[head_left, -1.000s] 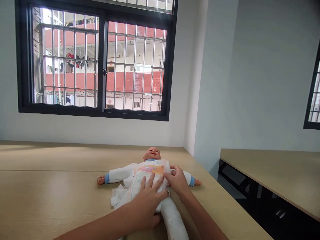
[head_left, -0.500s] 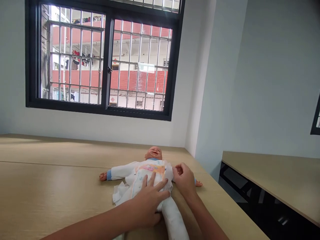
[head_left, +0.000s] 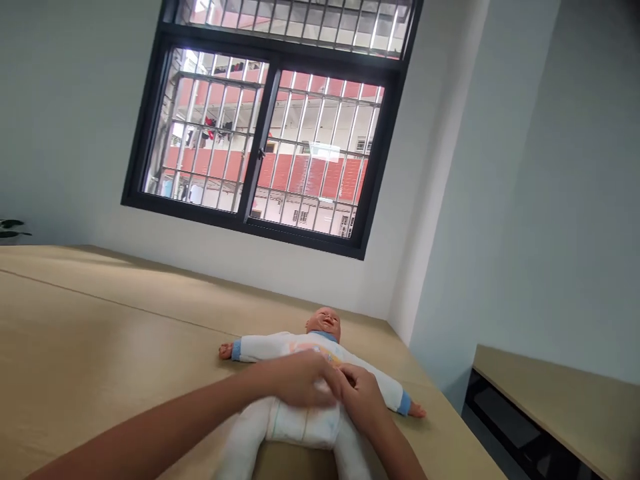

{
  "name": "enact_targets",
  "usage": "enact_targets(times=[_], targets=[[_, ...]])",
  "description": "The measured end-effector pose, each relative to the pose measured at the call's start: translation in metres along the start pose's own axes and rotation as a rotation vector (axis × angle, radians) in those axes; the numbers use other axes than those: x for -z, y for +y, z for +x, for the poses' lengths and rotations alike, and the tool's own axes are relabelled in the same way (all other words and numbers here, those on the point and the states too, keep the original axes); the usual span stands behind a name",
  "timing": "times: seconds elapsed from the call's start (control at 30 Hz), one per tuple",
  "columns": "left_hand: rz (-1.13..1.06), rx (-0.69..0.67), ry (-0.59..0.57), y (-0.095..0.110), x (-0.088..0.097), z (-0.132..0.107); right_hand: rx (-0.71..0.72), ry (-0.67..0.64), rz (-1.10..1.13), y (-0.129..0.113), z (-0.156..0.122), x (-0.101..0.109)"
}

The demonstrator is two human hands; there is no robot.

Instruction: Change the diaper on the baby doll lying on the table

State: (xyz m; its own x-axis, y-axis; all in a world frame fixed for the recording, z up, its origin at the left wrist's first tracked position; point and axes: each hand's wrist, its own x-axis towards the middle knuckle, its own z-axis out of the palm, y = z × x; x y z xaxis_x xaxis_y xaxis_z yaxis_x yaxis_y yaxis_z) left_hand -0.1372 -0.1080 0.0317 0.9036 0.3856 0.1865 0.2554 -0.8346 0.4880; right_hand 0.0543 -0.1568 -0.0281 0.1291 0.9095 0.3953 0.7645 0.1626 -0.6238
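Observation:
A baby doll (head_left: 324, 325) lies on its back on a light wooden table (head_left: 100, 333), its head pointing away from me. It wears a white long-sleeved suit (head_left: 265, 347) with blue cuffs, and its arms are spread wide. A white disposable diaper (head_left: 304, 427) wraps its hips, and its waist is partly hidden under my hands. My left hand (head_left: 300, 380), slightly blurred, lies across the diaper's top edge. My right hand (head_left: 361, 398) has curled fingers at that same edge, almost touching my left hand.
A second light wooden table (head_left: 543, 393) with a dark underside stands to the right, past a gap. Behind the doll is a white wall with a black-framed, barred window (head_left: 260, 150). Leaves of a plant (head_left: 10, 228) show at the far left.
The diaper, earlier loose with a flap spread at the left, now sits closed around the doll's hips. My hands have come together at its waist. The view has tilted.

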Motion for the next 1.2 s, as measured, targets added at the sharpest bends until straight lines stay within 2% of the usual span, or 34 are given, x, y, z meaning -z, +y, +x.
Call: enact_targets(times=[0.07,0.13,0.17,0.23,0.33,0.4,0.57,0.67,0.8,1.03,1.2], targets=[[-0.04,0.069,0.163,-0.026,0.024,0.006,-0.004,-0.01,-0.047,-0.005,-0.001,0.0],[-0.078,0.208,0.252,-0.059,0.042,0.009,0.023,-0.032,-0.074,-0.013,-0.005,0.001],[-0.128,0.294,0.254,-0.076,0.048,0.009,0.048,-0.055,-0.073,-0.017,-0.007,0.001],[-0.175,0.372,0.219,-0.106,0.053,0.008,0.082,-0.114,-0.054,-0.022,-0.01,0.003],[-0.296,0.429,0.111,-0.135,0.05,0.005,0.09,-0.163,-0.058,-0.024,-0.01,0.003],[-0.409,0.443,0.05,-0.142,0.044,0.005,0.096,-0.171,-0.067,-0.022,-0.009,0.002],[-0.674,0.465,-0.039,-0.147,0.031,0.01,0.104,-0.16,-0.062,-0.017,-0.005,-0.004],[-0.803,0.45,-0.037,-0.15,0.03,0.014,0.111,-0.157,-0.038,-0.016,-0.006,-0.004],[-0.935,0.407,0.038,-0.154,0.034,0.017,0.119,-0.173,-0.025,-0.02,-0.008,-0.001],[-0.889,0.361,0.165,-0.168,0.038,0.011,0.113,-0.168,-0.014,-0.02,-0.009,-0.001],[-0.735,0.406,0.169,-0.179,0.042,0.006,0.118,-0.173,0.0,-0.02,-0.009,-0.002]])
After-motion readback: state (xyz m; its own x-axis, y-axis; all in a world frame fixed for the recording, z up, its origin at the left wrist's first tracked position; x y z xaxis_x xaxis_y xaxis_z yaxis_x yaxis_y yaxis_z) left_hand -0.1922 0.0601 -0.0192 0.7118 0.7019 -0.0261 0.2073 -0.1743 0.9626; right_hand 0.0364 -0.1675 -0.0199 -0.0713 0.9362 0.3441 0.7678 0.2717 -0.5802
